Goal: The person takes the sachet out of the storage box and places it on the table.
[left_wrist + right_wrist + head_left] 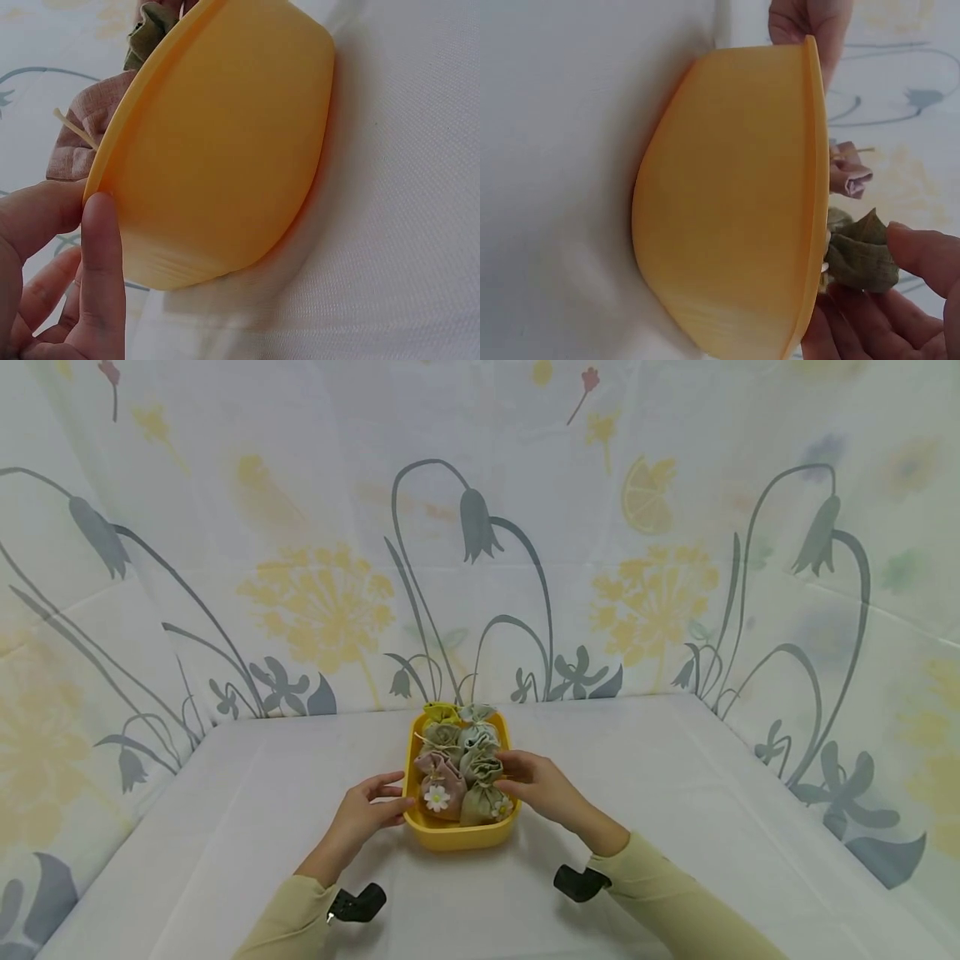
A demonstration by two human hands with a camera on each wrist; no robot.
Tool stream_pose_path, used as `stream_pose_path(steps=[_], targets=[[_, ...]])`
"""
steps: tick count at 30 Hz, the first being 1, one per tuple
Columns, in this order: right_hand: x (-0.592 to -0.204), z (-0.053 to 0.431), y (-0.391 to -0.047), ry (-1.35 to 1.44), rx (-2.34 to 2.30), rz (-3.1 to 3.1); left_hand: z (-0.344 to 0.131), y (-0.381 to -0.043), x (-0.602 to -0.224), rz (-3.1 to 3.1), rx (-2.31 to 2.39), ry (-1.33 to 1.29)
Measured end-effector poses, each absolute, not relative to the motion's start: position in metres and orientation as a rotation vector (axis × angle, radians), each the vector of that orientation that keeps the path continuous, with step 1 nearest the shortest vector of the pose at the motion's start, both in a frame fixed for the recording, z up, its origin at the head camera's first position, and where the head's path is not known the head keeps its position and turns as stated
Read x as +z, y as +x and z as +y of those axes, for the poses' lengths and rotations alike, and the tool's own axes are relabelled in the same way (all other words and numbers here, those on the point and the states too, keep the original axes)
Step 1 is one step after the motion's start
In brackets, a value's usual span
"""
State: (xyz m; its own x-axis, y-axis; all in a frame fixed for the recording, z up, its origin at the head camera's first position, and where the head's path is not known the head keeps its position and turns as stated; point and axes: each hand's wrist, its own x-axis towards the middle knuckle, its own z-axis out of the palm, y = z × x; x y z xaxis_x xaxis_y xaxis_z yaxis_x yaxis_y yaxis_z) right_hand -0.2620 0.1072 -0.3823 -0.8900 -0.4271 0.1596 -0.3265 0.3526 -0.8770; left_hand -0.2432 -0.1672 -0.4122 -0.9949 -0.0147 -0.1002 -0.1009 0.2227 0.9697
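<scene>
The left hand [366,814] pinches the rim of the yellow tub [461,838] at the tub's left side. The right hand [543,785], at its right side, holds the gathered top of a green pouch [480,807] between thumb and fingers; this pouch sits in the tub's front right corner. A pink pouch [450,781] with a white flower [437,797] fills the tub's front left, a yellow pouch [441,713] its back left. Under the tub lies the white bench [300,777]; behind it hangs flower-printed cloth [337,427].
</scene>
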Motion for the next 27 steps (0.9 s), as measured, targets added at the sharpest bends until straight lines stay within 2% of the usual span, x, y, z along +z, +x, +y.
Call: stream_pose_path(steps=[27], targets=[[-0.38,0.088,-0.273,-0.402,-1.668,2.517,-0.166,-0.244,-0.413,2.408,1.899,-0.143]])
